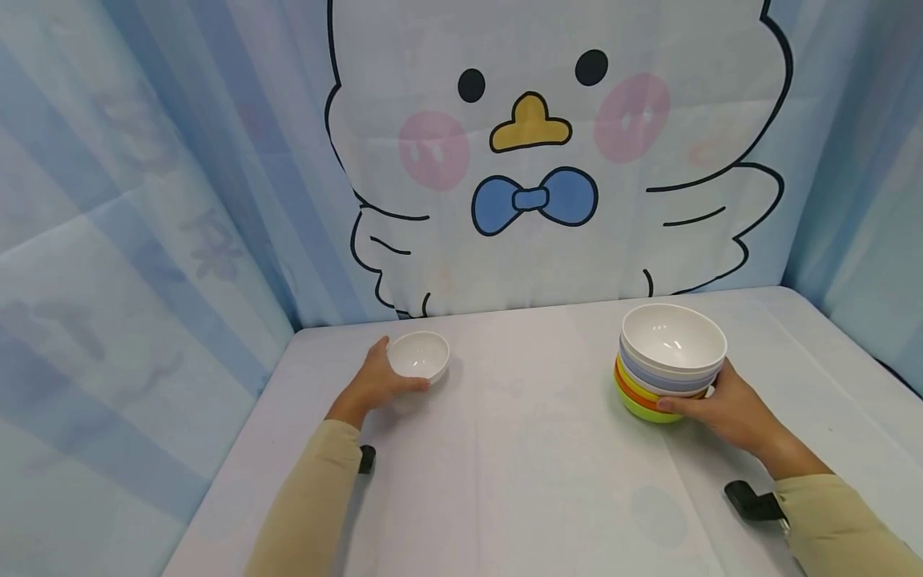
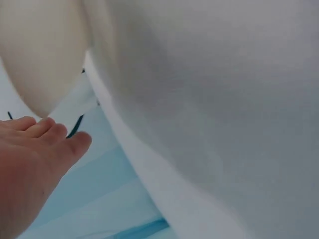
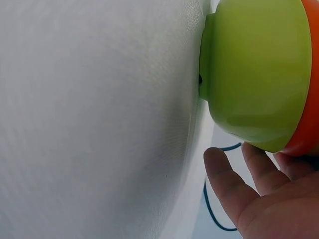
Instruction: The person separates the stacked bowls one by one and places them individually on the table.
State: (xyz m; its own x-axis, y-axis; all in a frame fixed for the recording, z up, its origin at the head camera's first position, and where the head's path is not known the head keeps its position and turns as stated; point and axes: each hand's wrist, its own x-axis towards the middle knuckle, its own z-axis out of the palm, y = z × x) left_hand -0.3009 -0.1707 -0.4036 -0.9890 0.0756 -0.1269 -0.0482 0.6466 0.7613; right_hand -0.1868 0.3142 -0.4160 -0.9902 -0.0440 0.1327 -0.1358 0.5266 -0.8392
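At the left of the head view, my left hand (image 1: 378,383) grips a small white bowl (image 1: 421,355) by its side, thumb across the near side and fingers round the left. In the left wrist view the fingers (image 2: 75,144) reach beside the pale bowl (image 2: 45,55), which is blurred. On the right, my right hand (image 1: 739,417) holds a stack of nested bowls (image 1: 652,378) low on its right side. White tops the stack, with lavender, yellow and orange below and a green bowl (image 3: 259,74) lowest. Fingertips touch the green bowl in the right wrist view.
A white cloth covers the table (image 1: 534,457). Behind it hangs a curtain (image 1: 534,264) with a cartoon bird, and blue curtains (image 1: 144,240) close the sides. Black wrist mounts (image 1: 753,502) show beneath the sleeves.
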